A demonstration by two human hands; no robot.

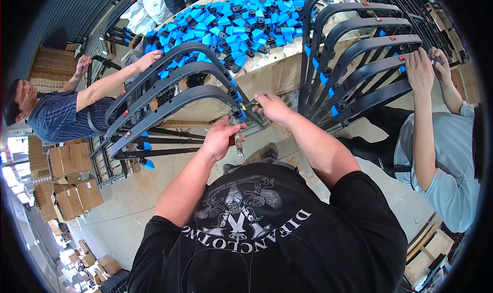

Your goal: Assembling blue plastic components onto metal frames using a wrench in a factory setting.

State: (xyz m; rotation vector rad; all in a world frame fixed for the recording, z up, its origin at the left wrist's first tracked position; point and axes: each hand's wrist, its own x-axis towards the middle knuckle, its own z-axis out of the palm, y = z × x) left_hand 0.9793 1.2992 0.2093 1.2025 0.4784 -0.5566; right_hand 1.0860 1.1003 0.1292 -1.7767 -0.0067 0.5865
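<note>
My left hand [220, 139] is closed around a slim, worn metal tool [239, 145] whose narrow end points down; its exact kind is unclear. The fingers of my right hand [273, 109] pinch a small dark piece with a yellow-green part [251, 104], too small to name. Both hands are at the right end of the nearest curved black frame [190, 96] in the left row. Blue and black fittings [239, 98] sit on the ends of these frames. Whether my right hand touches the frame, I cannot tell.
Blue and black plastic parts [231, 25] heap on the table ahead. More curved black frames [367, 49] stand at right, where a co-worker's hands [421, 69] touch one. Another co-worker [64, 108] reaches over at left. Cardboard boxes [72, 159] are stacked on the left.
</note>
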